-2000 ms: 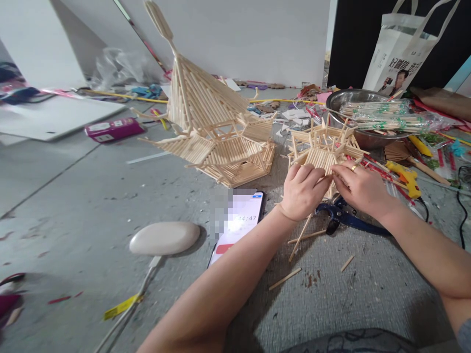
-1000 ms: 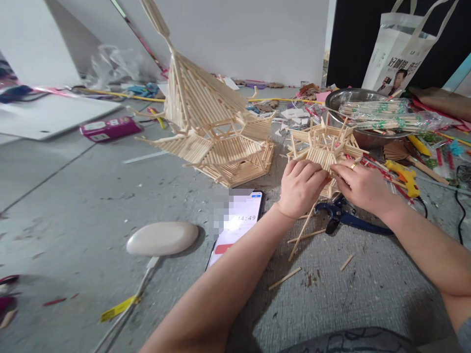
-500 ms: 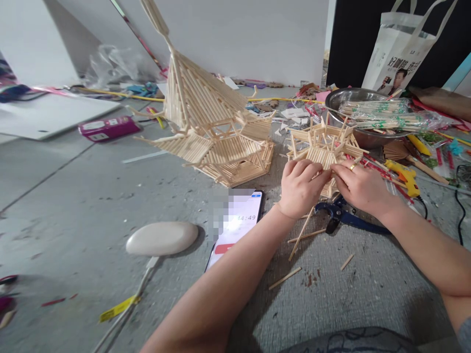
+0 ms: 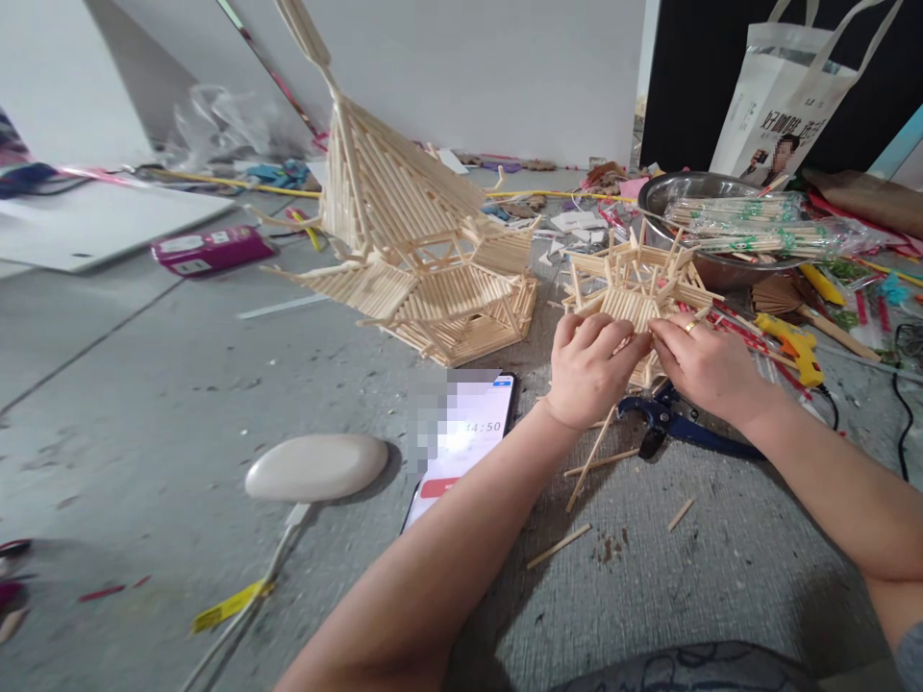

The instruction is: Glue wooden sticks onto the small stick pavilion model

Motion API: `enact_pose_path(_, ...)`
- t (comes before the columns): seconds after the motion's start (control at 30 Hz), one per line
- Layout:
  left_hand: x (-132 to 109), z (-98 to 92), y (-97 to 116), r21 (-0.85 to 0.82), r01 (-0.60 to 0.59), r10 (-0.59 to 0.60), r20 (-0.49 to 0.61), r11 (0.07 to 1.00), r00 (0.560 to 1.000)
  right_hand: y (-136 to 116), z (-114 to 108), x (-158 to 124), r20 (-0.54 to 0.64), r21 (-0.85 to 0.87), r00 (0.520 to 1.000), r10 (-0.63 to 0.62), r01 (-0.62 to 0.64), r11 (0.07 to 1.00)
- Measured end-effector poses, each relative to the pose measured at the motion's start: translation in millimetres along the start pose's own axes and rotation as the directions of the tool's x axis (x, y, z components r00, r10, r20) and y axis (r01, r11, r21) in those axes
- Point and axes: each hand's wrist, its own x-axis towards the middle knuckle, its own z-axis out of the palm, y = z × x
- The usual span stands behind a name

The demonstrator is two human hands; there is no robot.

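Both of my hands meet at the near side of a small model built of wooden sticks (image 4: 635,306). My left hand (image 4: 592,370) has its fingers bent and its fingertips pressed against the stickwork. From the other side, my right hand (image 4: 710,370), with a ring on one finger, pinches at the same spot. Whatever sits between the fingertips is hidden. Just below the hands lies a blue-handled cutter (image 4: 670,423). Loose wooden sticks (image 4: 592,461) rest on the floor by my left wrist. A larger stick model with a steep pointed roof (image 4: 404,202) stands to the left.
A lit phone (image 4: 468,432) lies by my left forearm, and a white oval device (image 4: 317,467) with a cable is farther left. At right are a yellow glue gun (image 4: 791,348) and a metal bowl (image 4: 653,197) with bagged sticks. A white bag (image 4: 775,106) stands behind.
The seconds on the phone's timer have gone from 49 to 50. My hands keep almost the same place and grip on the small stick model.
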Motion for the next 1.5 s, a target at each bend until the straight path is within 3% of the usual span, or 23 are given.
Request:
enact_pose_path(0.4,1.4,0.8,2.2,0.096,-0.019,0.024,-0.051,0.995,0.998,-1.3,4.6,-0.3,0.0,-0.02,1.0,0.004,-0.004,1.0)
enact_pose_path(1.0,0.7,2.4,2.7,0.072,-0.007,0.01,-0.045,0.997,0.999,-1.1,4.8,-1.6,0.01,-0.04,1.0,-0.005,0.005,0.999)
enact_pose_path(1.2,1.7,-1.4,-1.9,0.038,-0.014,0.014,-0.002,0.999,1.0,0.9,2.1,-1.1,0.021,-0.023,1.0,-0.002,0.002,1.0)
enact_pose_path(1.5,0.1,-7.0,-8.2,-0.056,-0.027,0.03,0.06,0.998,0.998,11.0,0.1,-3.0,-0.039,0.056,0.994,-0.097,0.099,0.993)
